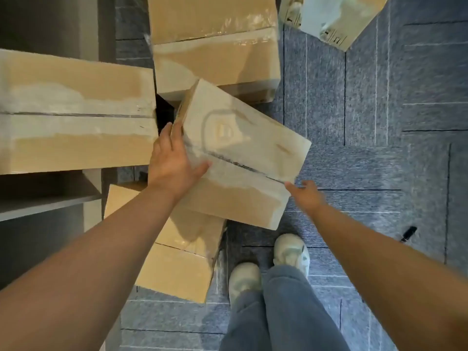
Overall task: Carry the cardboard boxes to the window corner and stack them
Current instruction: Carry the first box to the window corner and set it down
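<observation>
A tilted, taped cardboard box (pixel 238 153) is held between both hands above the floor. My left hand (pixel 172 160) grips its left edge, with the fingers over the side and the thumb on top. My right hand (pixel 304 193) presses against its right lower corner. Under it lies another cardboard box (pixel 177 264) on the carpet. A large box (pixel 76 112) lies to the left. A further large box (pixel 215 46) lies behind the held one.
A white printed box (pixel 334 19) lies at the top right. Grey carpet tiles (pixel 379 97) cover the floor on the right. A small black object (pixel 408 233) lies on the carpet. A grey shelf unit (pixel 45 198) stands at the left. My feet (pixel 268 264) are below the boxes.
</observation>
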Motion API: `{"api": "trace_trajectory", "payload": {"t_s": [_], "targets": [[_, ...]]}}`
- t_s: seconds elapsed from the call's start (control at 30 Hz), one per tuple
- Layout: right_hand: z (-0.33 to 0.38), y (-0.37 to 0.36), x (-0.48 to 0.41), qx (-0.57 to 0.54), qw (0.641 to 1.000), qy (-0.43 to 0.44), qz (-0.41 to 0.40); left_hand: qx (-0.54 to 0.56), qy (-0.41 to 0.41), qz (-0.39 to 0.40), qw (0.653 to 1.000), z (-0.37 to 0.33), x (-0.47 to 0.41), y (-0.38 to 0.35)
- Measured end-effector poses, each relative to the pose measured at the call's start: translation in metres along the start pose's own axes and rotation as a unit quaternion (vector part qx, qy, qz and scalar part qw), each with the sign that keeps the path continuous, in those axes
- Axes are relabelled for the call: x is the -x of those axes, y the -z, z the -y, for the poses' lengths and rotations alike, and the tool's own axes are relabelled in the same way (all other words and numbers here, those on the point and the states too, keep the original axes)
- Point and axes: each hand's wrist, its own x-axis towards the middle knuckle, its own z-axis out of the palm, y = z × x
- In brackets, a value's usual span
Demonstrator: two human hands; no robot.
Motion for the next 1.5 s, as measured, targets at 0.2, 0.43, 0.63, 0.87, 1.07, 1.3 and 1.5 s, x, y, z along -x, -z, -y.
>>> {"api": "trace_trajectory", "payload": {"t_s": [0.2,0.43,0.63,0.87,1.07,1.3,1.5], "targets": [[-0.013,-0.015,-0.028,-0.14,0.985,-0.048,0.092,0.058,0.035,-0.024,0.997,0.007,-0.009,-0.013],[0.007,-0.01,-0.005,-0.217,0.968,-0.022,0.126,0.1,0.078,-0.014,0.992,0.001,-0.01,-0.001],[0.029,0.036,0.056,-0.171,0.983,0.012,0.06,0.116,0.101,-0.006,0.988,-0.032,0.014,0.049],[0.069,0.11,0.168,-0.068,0.992,0.071,-0.075,0.205,0.13,0.014,0.97,-0.086,0.059,0.132],[0.105,0.175,0.281,-0.042,0.98,0.113,-0.157,0.229,0.107,0.011,0.968,-0.129,0.106,0.223],[0.115,0.207,0.39,-0.064,0.962,0.127,-0.231,0.233,0.038,-0.009,0.972,-0.153,0.158,0.299],[0.085,0.201,0.491,-0.124,0.942,0.123,-0.287,0.237,-0.04,-0.017,0.97,-0.156,0.213,0.344]]}}
